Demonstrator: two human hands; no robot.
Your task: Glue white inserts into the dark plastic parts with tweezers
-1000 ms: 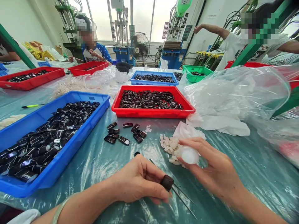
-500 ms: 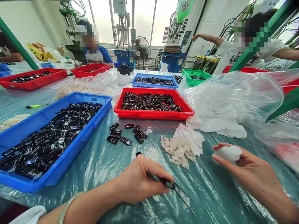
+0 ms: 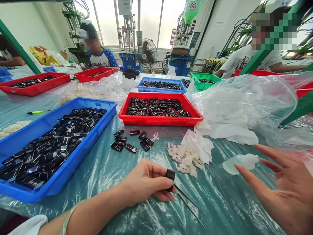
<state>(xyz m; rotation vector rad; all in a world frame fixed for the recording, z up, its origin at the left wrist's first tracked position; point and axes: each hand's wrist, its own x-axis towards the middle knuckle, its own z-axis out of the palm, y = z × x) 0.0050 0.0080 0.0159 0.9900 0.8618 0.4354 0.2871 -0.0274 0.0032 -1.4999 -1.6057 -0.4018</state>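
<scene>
My left hand [image 3: 149,182] is closed on a small black plastic casing [image 3: 170,179], pinched upright between thumb and fingers. Under and beyond those fingers, the two thin metal prongs of a pair of tweezers [image 3: 189,204] rest on the table; the hand hides the other end. My right hand [image 3: 283,186] is open, its fingers spread around a small translucent bottle [image 3: 238,164] lying on its side. Between the hands and farther back lies a pile of whitish rubbery pieces [image 3: 187,160] beside a crumpled white cloth [image 3: 199,145]. Several loose black casings [image 3: 131,148] lie left of it.
A blue tray [image 3: 97,129] of black casings stands at left, and a red tray [image 3: 161,120] of similar parts ahead. Clear plastic bags [image 3: 244,101] bulge at right, near a green post [image 3: 269,42]. Co-workers sit across the table [image 3: 97,182], covered with plastic sheet.
My right hand has let go of the bottle, spread its fingers and drawn right. My left hand has turned, bringing the black casing upright. The tweezers' tips stay in place.
</scene>
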